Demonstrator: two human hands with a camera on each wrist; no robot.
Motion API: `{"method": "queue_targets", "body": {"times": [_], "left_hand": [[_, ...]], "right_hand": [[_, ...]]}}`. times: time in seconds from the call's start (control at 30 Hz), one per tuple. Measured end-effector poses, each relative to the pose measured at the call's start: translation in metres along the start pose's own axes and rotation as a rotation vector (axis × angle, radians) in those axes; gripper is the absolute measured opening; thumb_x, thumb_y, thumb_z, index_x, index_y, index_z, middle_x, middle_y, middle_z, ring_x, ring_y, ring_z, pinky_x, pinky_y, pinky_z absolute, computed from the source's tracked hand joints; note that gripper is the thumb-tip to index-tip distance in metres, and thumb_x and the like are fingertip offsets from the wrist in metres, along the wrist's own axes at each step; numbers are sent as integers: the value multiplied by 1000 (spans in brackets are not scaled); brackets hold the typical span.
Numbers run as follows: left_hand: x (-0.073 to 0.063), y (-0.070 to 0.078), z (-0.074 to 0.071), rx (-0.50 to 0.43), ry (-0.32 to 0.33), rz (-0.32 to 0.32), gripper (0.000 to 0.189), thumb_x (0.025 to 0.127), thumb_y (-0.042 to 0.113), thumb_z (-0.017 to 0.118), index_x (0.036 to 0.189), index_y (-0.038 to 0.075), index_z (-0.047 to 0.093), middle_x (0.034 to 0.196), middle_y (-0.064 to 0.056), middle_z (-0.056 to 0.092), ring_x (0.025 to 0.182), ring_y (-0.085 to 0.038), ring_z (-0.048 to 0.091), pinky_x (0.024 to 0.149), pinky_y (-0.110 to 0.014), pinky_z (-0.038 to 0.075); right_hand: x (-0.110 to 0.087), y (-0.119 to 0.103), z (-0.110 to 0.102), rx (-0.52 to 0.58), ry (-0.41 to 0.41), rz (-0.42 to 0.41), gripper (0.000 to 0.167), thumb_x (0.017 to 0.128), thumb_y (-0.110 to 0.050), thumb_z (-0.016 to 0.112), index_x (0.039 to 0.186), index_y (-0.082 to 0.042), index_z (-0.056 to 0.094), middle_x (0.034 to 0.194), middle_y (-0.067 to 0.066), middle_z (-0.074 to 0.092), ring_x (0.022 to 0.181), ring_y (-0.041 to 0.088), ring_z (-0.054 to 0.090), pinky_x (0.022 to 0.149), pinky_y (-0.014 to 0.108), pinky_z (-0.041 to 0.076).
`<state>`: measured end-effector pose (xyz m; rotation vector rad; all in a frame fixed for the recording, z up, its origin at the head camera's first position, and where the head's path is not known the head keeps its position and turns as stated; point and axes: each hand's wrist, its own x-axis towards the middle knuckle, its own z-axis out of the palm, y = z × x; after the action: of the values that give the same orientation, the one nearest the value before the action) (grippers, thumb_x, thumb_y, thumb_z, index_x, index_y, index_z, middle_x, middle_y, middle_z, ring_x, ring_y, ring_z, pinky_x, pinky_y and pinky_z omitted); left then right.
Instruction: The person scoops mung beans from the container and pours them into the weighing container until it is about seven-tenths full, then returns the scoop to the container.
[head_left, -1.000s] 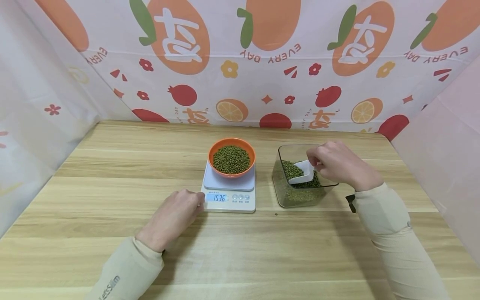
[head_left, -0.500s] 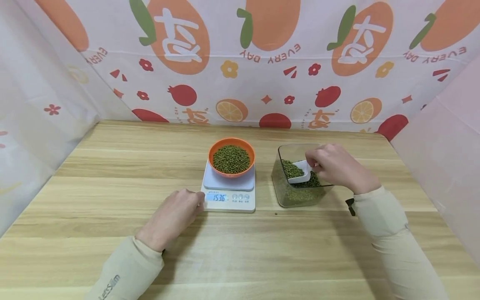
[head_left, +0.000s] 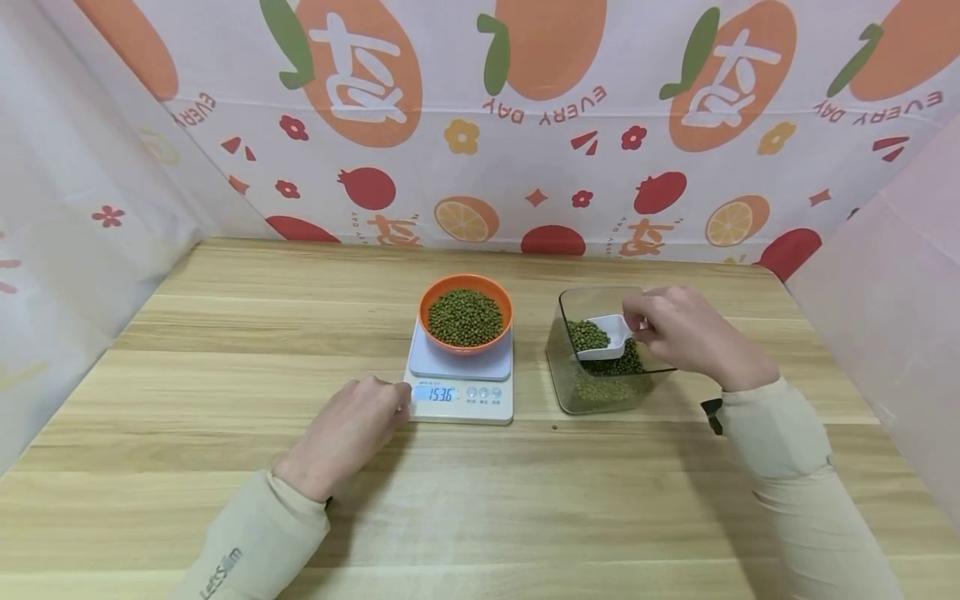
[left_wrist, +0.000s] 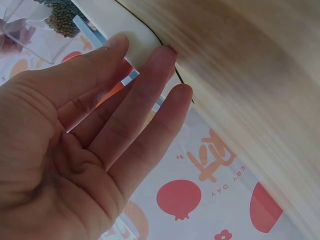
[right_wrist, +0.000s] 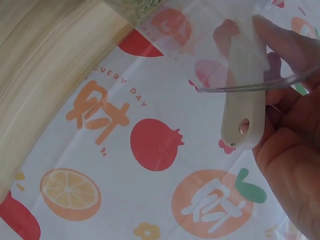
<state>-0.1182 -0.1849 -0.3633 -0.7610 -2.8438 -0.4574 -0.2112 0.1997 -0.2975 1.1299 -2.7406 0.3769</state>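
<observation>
In the head view, my right hand (head_left: 686,333) pinches the handle of a white scoop (head_left: 617,329) over the clear square container (head_left: 558,367). Green mung beans (head_left: 588,335) lie in the scoop's bowl, and more fill the container's lower part. The right wrist view shows the handle (right_wrist: 243,117) between thumb and fingers, partly behind the clear wall. My left hand (head_left: 348,433) rests against the left edge of a white kitchen scale (head_left: 465,410), its fingers fairly straight in the left wrist view. On the scale stands an orange bowl (head_left: 433,333) of mung beans; the display reads 153.6.
One loose bean (head_left: 554,427) lies on the wooden table (head_left: 480,508) in front of the container. A printed curtain (head_left: 525,167) hangs along the table's back edge, with pale sheets at both sides.
My right hand has shifted slightly right, and the scoop has risen and levelled a little inside the container. The left hand stays at the scale, and the reading is the same.
</observation>
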Motion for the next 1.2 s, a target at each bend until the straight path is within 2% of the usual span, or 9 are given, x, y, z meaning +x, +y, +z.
{"method": "queue_targets", "body": {"times": [0.27, 0.43, 0.8, 0.97, 1.2], "left_hand": [[-2, -1, 2, 14, 2, -2, 39, 78, -17, 68, 64, 14, 50, 57, 7, 40, 54, -9, 37, 46, -24, 33], [-3, -1, 4, 16, 6, 0, 34, 78, -17, 68, 65, 12, 54, 57, 7, 43, 53, -9, 37, 45, -24, 35], [-3, 2, 5, 22, -5, -11, 36, 77, -18, 67, 64, 12, 53, 57, 7, 41, 53, -8, 37, 45, -23, 33], [-4, 1, 7, 29, 6, -7, 34, 78, -17, 67, 65, 11, 54, 57, 7, 42, 53, -8, 37, 45, -23, 34], [-4, 2, 8, 18, 13, 3, 41, 78, -19, 67, 63, 14, 47, 57, 8, 37, 53, -7, 35, 45, -22, 30]], "right_hand": [[-5, -2, 1, -10, 36, 0, 34, 76, 17, 57, 74, -16, 50, 65, -8, 48, 59, 11, 44, 56, 32, 37], [-8, -2, 2, -20, 61, -11, 34, 76, 17, 59, 74, -15, 49, 66, -7, 48, 60, 12, 46, 57, 32, 38], [-14, 1, 5, 3, 103, -6, 34, 76, 18, 59, 74, -14, 50, 67, -7, 50, 59, 11, 47, 56, 31, 40], [-17, 4, 4, 30, 156, -14, 37, 74, 20, 61, 73, -16, 51, 66, -9, 51, 58, 9, 45, 54, 29, 39], [-21, 8, 2, 18, 239, -45, 36, 76, 16, 71, 75, -16, 54, 67, -9, 55, 56, 6, 46, 52, 29, 40]]}}
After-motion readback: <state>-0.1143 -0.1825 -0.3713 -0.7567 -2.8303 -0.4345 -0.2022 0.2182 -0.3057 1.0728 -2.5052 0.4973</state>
